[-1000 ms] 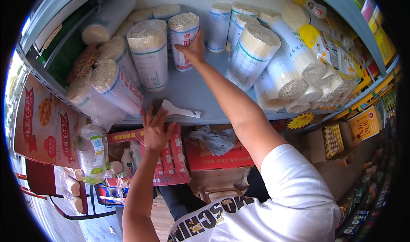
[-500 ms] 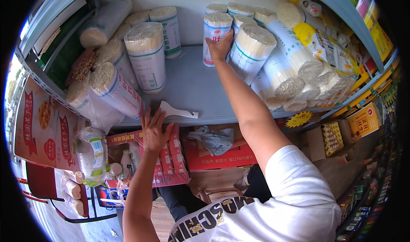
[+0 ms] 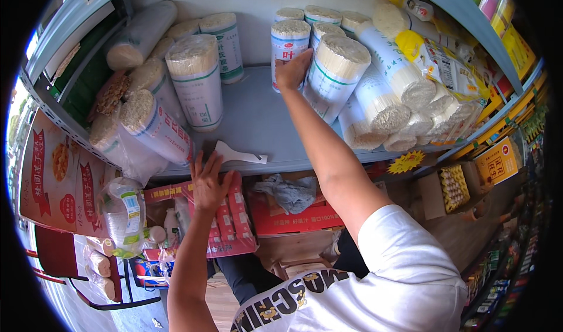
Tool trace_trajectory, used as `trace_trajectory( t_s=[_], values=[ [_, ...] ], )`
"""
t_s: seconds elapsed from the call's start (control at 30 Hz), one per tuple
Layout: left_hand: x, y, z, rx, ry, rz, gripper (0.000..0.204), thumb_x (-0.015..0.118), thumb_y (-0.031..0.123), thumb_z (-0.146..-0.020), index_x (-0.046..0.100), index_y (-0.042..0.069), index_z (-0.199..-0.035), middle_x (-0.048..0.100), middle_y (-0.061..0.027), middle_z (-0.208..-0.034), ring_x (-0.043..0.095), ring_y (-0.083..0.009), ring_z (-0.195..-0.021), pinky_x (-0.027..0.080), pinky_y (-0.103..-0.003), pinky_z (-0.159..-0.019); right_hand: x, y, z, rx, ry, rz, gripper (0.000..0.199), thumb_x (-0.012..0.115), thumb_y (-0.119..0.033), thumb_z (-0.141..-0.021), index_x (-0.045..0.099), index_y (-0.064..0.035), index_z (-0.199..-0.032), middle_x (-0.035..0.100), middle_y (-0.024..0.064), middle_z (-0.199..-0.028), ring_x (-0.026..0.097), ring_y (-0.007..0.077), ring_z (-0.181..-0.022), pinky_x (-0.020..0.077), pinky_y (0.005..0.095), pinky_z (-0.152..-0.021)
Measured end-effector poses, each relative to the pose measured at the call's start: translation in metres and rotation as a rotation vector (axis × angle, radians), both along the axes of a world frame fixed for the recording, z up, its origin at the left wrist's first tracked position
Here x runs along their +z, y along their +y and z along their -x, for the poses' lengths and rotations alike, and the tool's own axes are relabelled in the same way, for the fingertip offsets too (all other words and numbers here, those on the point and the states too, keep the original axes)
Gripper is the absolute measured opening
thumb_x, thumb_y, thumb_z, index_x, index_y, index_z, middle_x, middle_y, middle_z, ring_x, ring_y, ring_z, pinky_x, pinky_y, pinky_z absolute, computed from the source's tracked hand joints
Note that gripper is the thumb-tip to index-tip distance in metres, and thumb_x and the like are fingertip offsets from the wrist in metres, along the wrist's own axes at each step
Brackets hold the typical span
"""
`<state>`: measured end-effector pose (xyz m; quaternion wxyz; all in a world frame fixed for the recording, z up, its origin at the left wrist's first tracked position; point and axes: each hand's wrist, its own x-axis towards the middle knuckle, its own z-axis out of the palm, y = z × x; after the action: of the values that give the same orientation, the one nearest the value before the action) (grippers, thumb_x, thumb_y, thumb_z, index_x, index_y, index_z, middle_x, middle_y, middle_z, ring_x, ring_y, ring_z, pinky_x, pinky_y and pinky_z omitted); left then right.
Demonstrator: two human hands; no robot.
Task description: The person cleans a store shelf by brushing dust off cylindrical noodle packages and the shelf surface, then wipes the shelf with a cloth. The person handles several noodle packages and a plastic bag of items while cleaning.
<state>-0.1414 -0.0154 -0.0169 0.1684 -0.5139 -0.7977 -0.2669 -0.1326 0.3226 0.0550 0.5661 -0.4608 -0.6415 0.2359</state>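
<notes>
My right hand (image 3: 294, 71) is wrapped round the lower front of an upright cylinder pack of dried noodles (image 3: 290, 36), with blue edging and red print. A larger noodle bundle (image 3: 342, 59) with a green band leans close beside it, on the right. My left hand (image 3: 209, 185) rests at the shelf's front edge with its fingers spread. Just past its fingertips lies a flat white piece with a hooked end (image 3: 241, 154). A tilted noodle pack (image 3: 157, 124) is just to the left of these fingers.
More noodle packs (image 3: 227, 44) stand and lie on the grey shelf (image 3: 258, 103). Others are stacked at the right (image 3: 387, 106), with yellow bags (image 3: 446, 68) on top. Below are a red carton (image 3: 293, 219), a grey cloth (image 3: 287, 191) and red boxes (image 3: 237, 209).
The whole view has shifted slightly left. My right hand sits a little lower on the same noodle pack. My left hand stays at the shelf edge.
</notes>
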Motion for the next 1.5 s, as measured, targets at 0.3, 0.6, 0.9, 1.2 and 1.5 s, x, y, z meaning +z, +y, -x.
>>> trace_trajectory(
  t_s=[0.3, 0.6, 0.9, 1.2, 1.5],
  values=[
    [-0.002, 0.001, 0.000, -0.004, 0.004, -0.003, 0.041, 0.072, 0.026, -0.077, 0.065, 0.004, -0.111, 0.059, -0.0101, -0.125, 0.043, -0.0390, -0.124, 0.030, -0.054, -0.105, -0.053, -0.017, 0.015, 0.353, -0.160, 0.144, 0.043, 0.060, -0.018, -0.083, 0.056, -0.0123, -0.126, 0.065, 0.0154, -0.102, 0.062, 0.0348, -0.097, 0.0470, 0.0426, -0.088],
    [-0.006, -0.002, 0.004, -0.012, 0.002, -0.006, 0.040, 0.072, 0.025, -0.078, 0.065, 0.004, -0.112, 0.059, -0.0097, -0.126, 0.043, -0.0387, -0.124, 0.031, -0.053, -0.104, -0.078, 0.048, 0.019, 0.426, -0.304, 0.084, 0.038, 0.053, -0.017, -0.087, 0.063, -0.0201, -0.123, 0.068, 0.0140, -0.103, 0.064, 0.0333, -0.095, 0.0499, 0.0423, -0.083],
    [-0.005, 0.000, 0.005, -0.004, -0.007, -0.012, 0.040, 0.072, 0.026, -0.078, 0.065, 0.004, -0.111, 0.059, -0.0099, -0.126, 0.043, -0.0388, -0.125, 0.031, -0.054, -0.105, -0.069, 0.034, 0.022, 0.477, -0.562, -0.119, 0.037, 0.052, -0.008, -0.081, 0.066, -0.0130, -0.115, 0.067, 0.0131, -0.109, 0.062, 0.0340, -0.102, 0.0483, 0.0418, -0.091],
    [0.003, 0.000, 0.000, 0.021, -0.047, 0.043, 0.040, 0.071, 0.022, -0.078, 0.065, 0.003, -0.112, 0.058, -0.0117, -0.127, 0.042, -0.0400, -0.127, 0.030, -0.052, -0.107, -0.067, 0.008, 0.067, 0.735, -1.054, -0.293, 0.049, 0.049, 0.000, -0.080, 0.057, -0.0143, -0.127, 0.049, 0.0087, -0.138, 0.050, 0.0318, -0.123, 0.0445, 0.0426, -0.100],
    [0.002, 0.000, 0.001, 0.009, -0.018, 0.028, 0.040, 0.071, 0.023, -0.077, 0.064, 0.004, -0.111, 0.059, -0.0113, -0.125, 0.044, -0.0398, -0.124, 0.031, -0.055, -0.105, -0.077, 0.016, 0.070, 0.693, -1.307, -0.335, 0.041, 0.049, -0.005, -0.083, 0.059, -0.0130, -0.123, 0.054, 0.0084, -0.128, 0.048, 0.0293, -0.124, 0.0471, 0.0426, -0.096]
  ],
)
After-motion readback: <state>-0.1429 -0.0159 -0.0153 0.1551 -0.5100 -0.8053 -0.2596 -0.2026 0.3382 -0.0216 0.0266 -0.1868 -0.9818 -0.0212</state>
